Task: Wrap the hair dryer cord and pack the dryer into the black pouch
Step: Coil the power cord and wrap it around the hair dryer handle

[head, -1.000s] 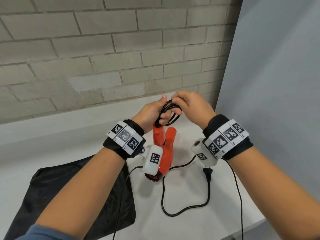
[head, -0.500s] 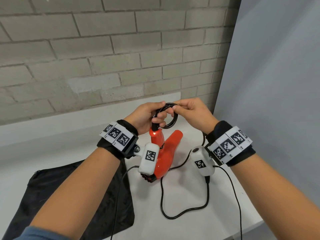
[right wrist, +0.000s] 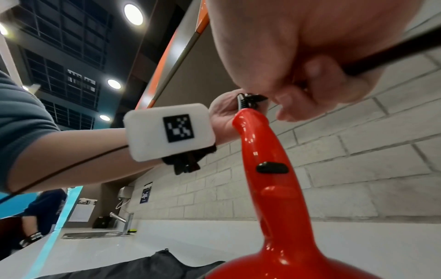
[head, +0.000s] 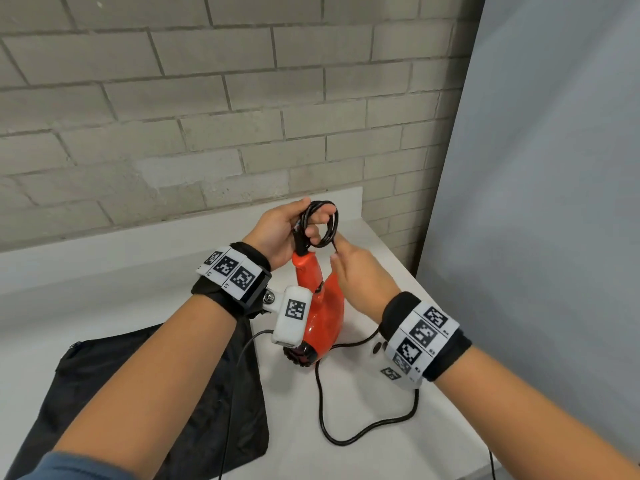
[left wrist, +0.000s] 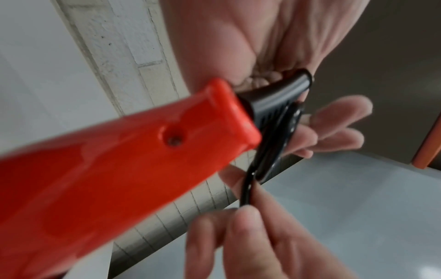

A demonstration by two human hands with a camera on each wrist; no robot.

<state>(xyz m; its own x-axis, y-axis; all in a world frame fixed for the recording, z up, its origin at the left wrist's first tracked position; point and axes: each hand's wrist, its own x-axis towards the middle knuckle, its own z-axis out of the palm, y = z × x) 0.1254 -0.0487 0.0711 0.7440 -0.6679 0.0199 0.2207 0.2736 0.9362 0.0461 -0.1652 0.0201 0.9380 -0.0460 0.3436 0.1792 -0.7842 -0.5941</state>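
Note:
The red hair dryer [head: 320, 306] stands nozzle-down on the white counter, handle end up [left wrist: 119, 151] [right wrist: 267, 166]. My left hand [head: 280, 230] holds several coils of the black cord [head: 320, 223] at the top of the handle, fingers curled through the loops [left wrist: 334, 120]. My right hand [head: 353, 271] pinches the cord [left wrist: 248, 192] just below the coil, right of the handle [right wrist: 310, 90]. The loose cord [head: 346, 434] trails across the counter in front of the dryer. The black pouch [head: 138, 393] lies flat at the lower left.
A brick wall [head: 207, 116] rises behind the white counter [head: 398, 445], and a grey panel [head: 536, 202] closes off the right side. The counter's front edge is near the bottom right. In the right wrist view a sink tap [right wrist: 121, 220] stands far left.
My right hand has come down from the top of the coil to below it, drawing the cord round. The dryer handle has tilted more upright; my left hand keeps holding the loops.

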